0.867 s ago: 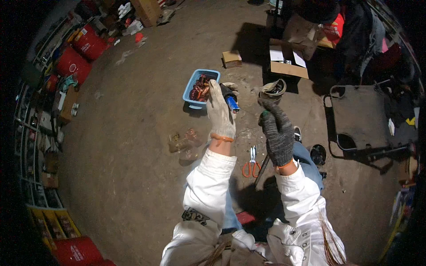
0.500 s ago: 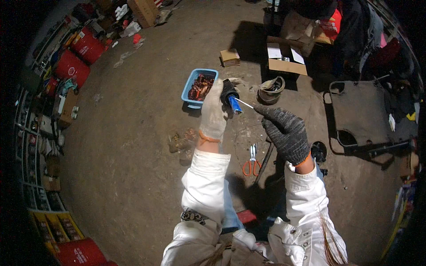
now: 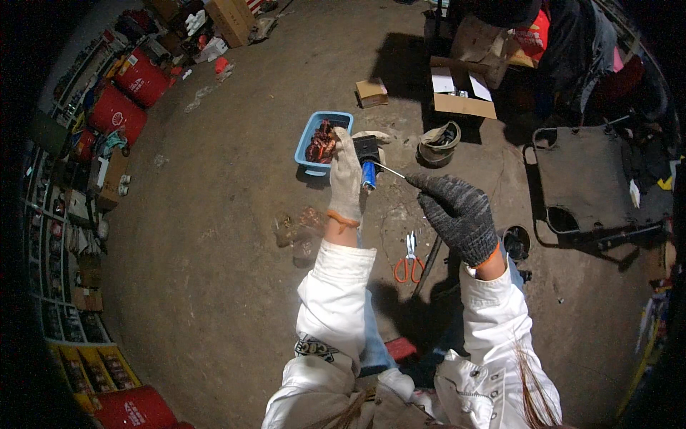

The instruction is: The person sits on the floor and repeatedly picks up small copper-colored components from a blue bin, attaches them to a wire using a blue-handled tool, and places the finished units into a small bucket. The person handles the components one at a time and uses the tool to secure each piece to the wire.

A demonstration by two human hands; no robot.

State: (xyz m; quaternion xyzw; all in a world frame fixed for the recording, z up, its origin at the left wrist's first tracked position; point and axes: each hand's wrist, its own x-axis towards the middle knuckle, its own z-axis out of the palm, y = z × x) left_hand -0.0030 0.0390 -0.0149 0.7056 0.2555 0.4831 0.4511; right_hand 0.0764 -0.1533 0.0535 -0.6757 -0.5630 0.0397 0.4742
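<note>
My left hand, in a cream glove, is closed around a black part with a blue cylinder sticking out of it toward me. In a dark grey knit glove, my right hand pinches a thin metal rod. The rod's far end reaches the side of the black part near the blue cylinder; whether it goes inside I cannot tell. Just beyond my left hand is a light blue plastic basin holding reddish-brown copper-coloured pieces. Orange-handled scissors lie on the floor between my forearms.
A bucket stands beyond my right hand. Behind it are an open cardboard box and a small carton. A grey fabric folding seat is at the right. Shelves and red drums line the left side.
The black part with the blue cylinder has turned slightly in my left hand, and the cylinder now points more straight toward me. My right hand keeps the rod against it.
</note>
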